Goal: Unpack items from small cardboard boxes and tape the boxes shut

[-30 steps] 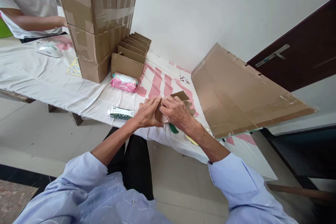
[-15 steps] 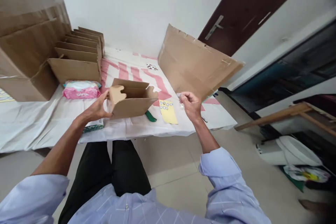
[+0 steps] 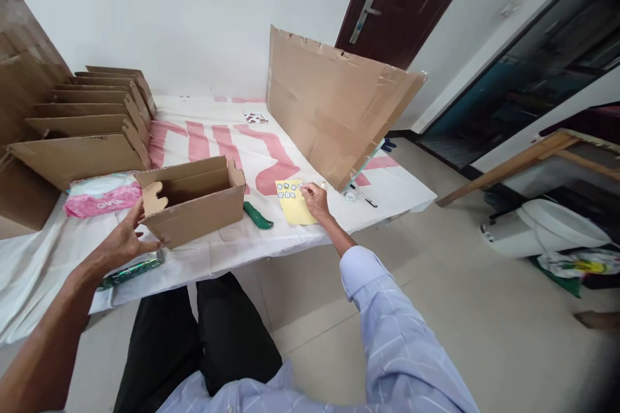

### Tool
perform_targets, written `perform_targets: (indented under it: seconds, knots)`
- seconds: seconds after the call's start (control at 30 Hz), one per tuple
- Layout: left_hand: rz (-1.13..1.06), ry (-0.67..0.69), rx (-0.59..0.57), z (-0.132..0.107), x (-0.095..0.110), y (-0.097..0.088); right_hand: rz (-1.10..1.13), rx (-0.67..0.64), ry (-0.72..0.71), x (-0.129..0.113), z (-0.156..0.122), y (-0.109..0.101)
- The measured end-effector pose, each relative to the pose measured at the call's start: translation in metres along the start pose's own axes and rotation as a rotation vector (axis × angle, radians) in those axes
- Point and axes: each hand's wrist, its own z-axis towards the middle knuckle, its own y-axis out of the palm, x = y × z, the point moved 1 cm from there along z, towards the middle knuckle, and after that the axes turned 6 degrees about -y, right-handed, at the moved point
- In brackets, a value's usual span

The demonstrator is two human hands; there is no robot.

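My left hand (image 3: 121, 239) grips the left end of an open cardboard box (image 3: 196, 213), thumb low on the front and fingers at the side. The box stands on the cloth-covered table near its front edge. My right hand (image 3: 316, 201) is closed in a pinch at the upper right of a yellow sheet (image 3: 299, 211) with several small outlined stickers on it. What the fingertips hold is too small to make out. Between box and sheet lies a dark green curved object (image 3: 258, 215). A shiny green packet (image 3: 130, 271) lies below my left hand.
A pink wipes pack (image 3: 101, 197) lies left of the box, before a row of open cardboard boxes (image 3: 92, 142). A large cardboard sheet (image 3: 334, 100) leans at the back right. Near it lie a dark pen-like item (image 3: 364, 197) and a tape roll (image 3: 349, 195). A white bucket (image 3: 557, 229) stands on the floor.
My right hand has moved from beside the yellow sheet onto its upper right part. The view has turned to the right. My left hand keeps its grip on the box.
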Motion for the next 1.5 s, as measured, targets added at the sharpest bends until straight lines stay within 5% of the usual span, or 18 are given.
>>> perform_targets:
  seconds: [0.13, 0.5, 1.13, 1.5]
  knots:
    - [-0.119, -0.119, 0.005, -0.012, -0.007, -0.001, -0.062, -0.039, -0.048, 0.014, 0.01, 0.007]
    - [-0.191, -0.104, 0.067, -0.035, -0.027, -0.001, -0.203, -0.163, -0.177, 0.036, 0.011, 0.005]
    - [-0.223, -0.057, 0.088, -0.036, -0.057, 0.001, -0.341, -0.229, -0.371, 0.051, 0.003, 0.001]
    - [-0.253, -0.032, 0.11, -0.039, -0.054, -0.002, -0.379, -0.251, -0.419, 0.053, 0.0, 0.003]
